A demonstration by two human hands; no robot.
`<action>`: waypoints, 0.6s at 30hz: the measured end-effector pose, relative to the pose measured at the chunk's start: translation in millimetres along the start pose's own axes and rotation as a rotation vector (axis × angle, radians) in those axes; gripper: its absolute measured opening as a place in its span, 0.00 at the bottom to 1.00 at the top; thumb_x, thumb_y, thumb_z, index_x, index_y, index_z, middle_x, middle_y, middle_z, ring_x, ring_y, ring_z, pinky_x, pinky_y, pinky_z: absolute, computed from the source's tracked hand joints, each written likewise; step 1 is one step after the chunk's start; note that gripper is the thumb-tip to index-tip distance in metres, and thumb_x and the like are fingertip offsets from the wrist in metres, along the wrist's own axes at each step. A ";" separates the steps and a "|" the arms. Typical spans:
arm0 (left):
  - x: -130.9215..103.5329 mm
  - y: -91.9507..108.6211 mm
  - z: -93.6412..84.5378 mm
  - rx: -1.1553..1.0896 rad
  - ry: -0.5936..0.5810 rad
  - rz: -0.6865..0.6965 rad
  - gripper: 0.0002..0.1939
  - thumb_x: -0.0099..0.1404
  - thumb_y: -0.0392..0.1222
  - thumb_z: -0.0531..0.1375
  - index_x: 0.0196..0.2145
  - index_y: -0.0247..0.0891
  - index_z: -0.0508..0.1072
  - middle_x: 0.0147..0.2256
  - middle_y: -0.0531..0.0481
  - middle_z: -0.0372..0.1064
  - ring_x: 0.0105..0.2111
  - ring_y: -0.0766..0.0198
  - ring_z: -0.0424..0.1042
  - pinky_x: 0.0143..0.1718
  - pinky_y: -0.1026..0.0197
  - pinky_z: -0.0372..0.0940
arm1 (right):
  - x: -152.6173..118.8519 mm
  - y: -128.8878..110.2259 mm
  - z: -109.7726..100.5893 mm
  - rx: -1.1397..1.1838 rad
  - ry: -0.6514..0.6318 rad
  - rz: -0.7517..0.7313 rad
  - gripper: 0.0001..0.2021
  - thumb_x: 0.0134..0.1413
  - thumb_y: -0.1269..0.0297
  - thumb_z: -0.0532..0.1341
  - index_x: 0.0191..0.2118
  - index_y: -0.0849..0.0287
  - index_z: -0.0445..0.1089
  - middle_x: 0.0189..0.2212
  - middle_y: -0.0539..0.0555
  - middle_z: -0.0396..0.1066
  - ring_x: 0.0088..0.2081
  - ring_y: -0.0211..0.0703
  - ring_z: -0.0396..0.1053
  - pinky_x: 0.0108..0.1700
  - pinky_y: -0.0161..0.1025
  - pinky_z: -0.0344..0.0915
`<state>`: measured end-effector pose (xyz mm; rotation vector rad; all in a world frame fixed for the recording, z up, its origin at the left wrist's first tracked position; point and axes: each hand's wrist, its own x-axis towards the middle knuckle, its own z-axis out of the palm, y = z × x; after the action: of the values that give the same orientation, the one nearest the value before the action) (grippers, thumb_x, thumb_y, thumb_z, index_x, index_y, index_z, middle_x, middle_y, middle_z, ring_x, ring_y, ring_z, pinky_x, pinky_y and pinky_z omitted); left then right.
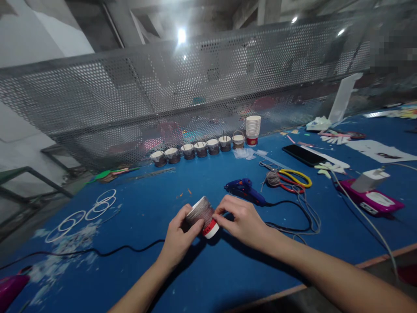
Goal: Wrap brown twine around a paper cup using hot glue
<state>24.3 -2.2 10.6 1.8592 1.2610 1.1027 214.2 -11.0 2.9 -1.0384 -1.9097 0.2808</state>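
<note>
A paper cup [202,212] lies tilted in my left hand [180,234], its fingers and thumb wrapped round it. Grey yarn is wound about most of the cup's side, while a red band and a white end stay bare. At the cup's right side, my right hand [243,219] pinches the yarn between thumb and fingertips; the strand is hardly visible there. Beyond the right hand rests a blue glue gun [246,191] with a black cord. A small ball of grey yarn [273,177] sits beside scissors [298,179] with yellow and red handles.
Several wrapped cups [201,150] line the back of the blue table [130,208], by a stack of paper cups [253,130]. White rings [104,204] lie left. A phone [302,155] and magenta power strip [369,200] are right. Perforated metal panel [195,87] stands behind.
</note>
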 end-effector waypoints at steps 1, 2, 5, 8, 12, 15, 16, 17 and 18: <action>-0.1 1.1 -0.2 0.024 0.001 0.013 0.12 0.56 0.48 0.59 0.22 0.39 0.63 0.24 0.55 0.58 0.25 0.66 0.59 0.28 0.65 0.59 | -0.1 0.4 0.2 0.005 0.001 0.012 0.07 0.57 0.69 0.61 0.28 0.58 0.70 0.27 0.51 0.70 0.29 0.38 0.67 0.32 0.34 0.61; -0.3 1.7 -0.4 0.045 0.002 0.027 0.11 0.55 0.47 0.59 0.22 0.39 0.64 0.24 0.55 0.59 0.25 0.65 0.60 0.29 0.64 0.60 | -0.2 0.8 0.3 0.011 0.000 0.025 0.07 0.57 0.69 0.61 0.28 0.58 0.70 0.27 0.51 0.70 0.29 0.38 0.68 0.32 0.34 0.62; -0.8 1.6 -0.7 0.080 0.001 0.069 0.10 0.55 0.46 0.59 0.22 0.39 0.66 0.25 0.53 0.62 0.26 0.64 0.62 0.29 0.63 0.61 | -0.4 1.9 0.3 0.036 -0.009 0.052 0.07 0.57 0.68 0.61 0.28 0.58 0.70 0.27 0.51 0.70 0.29 0.38 0.68 0.32 0.34 0.62; -1.2 0.0 -1.0 0.067 -0.016 0.098 0.08 0.56 0.44 0.59 0.24 0.39 0.70 0.26 0.52 0.65 0.26 0.64 0.63 0.31 0.62 0.63 | -0.2 3.2 0.0 0.065 -0.011 0.074 0.08 0.58 0.68 0.60 0.28 0.58 0.70 0.27 0.51 0.70 0.29 0.38 0.68 0.32 0.35 0.62; -0.5 -1.2 -2.7 0.038 -0.083 0.086 0.08 0.58 0.43 0.58 0.29 0.38 0.75 0.28 0.50 0.68 0.29 0.62 0.67 0.34 0.62 0.64 | 1.2 5.3 -0.5 0.106 -0.003 0.091 0.07 0.58 0.70 0.61 0.28 0.59 0.70 0.28 0.51 0.70 0.30 0.38 0.68 0.33 0.35 0.62; 1.6 -0.4 -5.7 -0.024 -0.153 0.061 0.08 0.58 0.43 0.59 0.32 0.39 0.76 0.32 0.49 0.72 0.34 0.60 0.70 0.39 0.60 0.65 | 2.4 7.2 -1.4 0.113 0.002 0.101 0.07 0.57 0.71 0.62 0.28 0.60 0.70 0.27 0.50 0.69 0.30 0.38 0.68 0.33 0.35 0.62; 2.4 0.1 -7.0 -0.047 -0.178 0.043 0.08 0.58 0.43 0.59 0.33 0.39 0.77 0.33 0.48 0.73 0.35 0.59 0.70 0.41 0.59 0.65 | 2.8 7.9 -1.9 0.109 -0.002 0.104 0.06 0.56 0.71 0.62 0.28 0.60 0.70 0.27 0.50 0.69 0.30 0.38 0.67 0.33 0.34 0.61; 3.3 0.8 -8.3 -0.068 -0.200 0.021 0.08 0.58 0.42 0.60 0.34 0.39 0.77 0.34 0.48 0.74 0.36 0.59 0.71 0.43 0.58 0.65 | 3.1 8.5 -2.5 0.104 -0.008 0.106 0.06 0.56 0.71 0.63 0.28 0.60 0.71 0.27 0.50 0.69 0.30 0.38 0.68 0.33 0.34 0.61; 4.2 1.4 -9.5 -0.087 -0.219 -0.006 0.08 0.58 0.42 0.60 0.34 0.39 0.77 0.35 0.47 0.74 0.36 0.58 0.71 0.43 0.57 0.65 | 3.4 9.0 -3.2 0.099 -0.015 0.107 0.05 0.56 0.71 0.63 0.28 0.60 0.71 0.27 0.50 0.69 0.30 0.38 0.68 0.33 0.34 0.61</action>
<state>17.2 1.7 17.3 1.8524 1.0764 0.9085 221.0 -3.5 1.6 -1.0758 -1.8369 0.4411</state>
